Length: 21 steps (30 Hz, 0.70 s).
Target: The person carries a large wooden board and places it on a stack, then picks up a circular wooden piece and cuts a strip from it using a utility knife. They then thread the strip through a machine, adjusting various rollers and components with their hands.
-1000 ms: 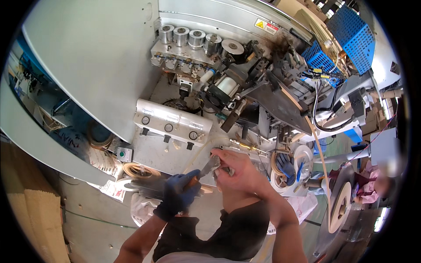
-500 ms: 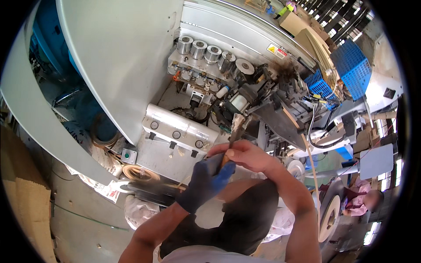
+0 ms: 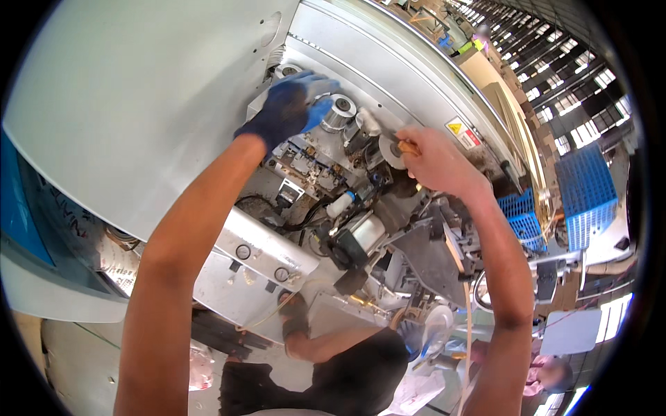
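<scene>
My left hand (image 3: 291,104), in a blue work glove, reaches over a row of metal rollers inside the machine. Its fingers are stretched out and partly cover the rollers; whether they touch one is hard to tell. Beside it stands an uncovered silver roller (image 3: 339,113). My bare right hand (image 3: 436,161) is closed around the orange-brown handle (image 3: 409,148) of a tool. The tool's pale, ragged end (image 3: 370,123) points left, over the rollers; its exact kind is unclear. Just below it sits a pale round disc (image 3: 392,151), partly hidden by my right hand.
A white cylinder with gauges (image 3: 267,253) lies in front of the rollers. Dark machine parts and a motor (image 3: 361,239) stand below my right hand. The large pale panel (image 3: 159,90) rises on the left. Blue plastic baskets (image 3: 586,194) and a person in pink (image 3: 541,374) are at right.
Both hands have moved up and forward from in front of my body and parted. The left now reaches over the rollers; the right carries the tool to them. The view has shifted too.
</scene>
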Each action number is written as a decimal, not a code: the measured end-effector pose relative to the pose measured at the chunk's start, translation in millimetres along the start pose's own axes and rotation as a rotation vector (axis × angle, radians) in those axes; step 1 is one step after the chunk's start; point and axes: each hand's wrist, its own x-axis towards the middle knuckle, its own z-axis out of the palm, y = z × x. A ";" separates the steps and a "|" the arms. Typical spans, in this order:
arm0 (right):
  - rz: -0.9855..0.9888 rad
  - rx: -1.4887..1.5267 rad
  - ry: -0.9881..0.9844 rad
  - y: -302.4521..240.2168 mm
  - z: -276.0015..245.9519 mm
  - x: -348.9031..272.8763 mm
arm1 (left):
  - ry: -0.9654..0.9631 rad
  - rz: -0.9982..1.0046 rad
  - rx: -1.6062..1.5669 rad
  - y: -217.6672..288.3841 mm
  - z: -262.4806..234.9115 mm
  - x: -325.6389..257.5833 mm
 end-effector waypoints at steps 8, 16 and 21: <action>-0.151 -0.443 -0.070 24.0 31.2 86.8 | -0.322 -0.021 0.210 -61.0 92.7 33.2; -0.015 -0.689 -0.187 -12.3 65.9 109.1 | -0.159 -0.024 0.126 -102.0 109.6 35.6; -0.097 -0.699 -0.163 -6.2 67.4 110.6 | -0.263 -0.138 0.227 -79.6 88.2 36.1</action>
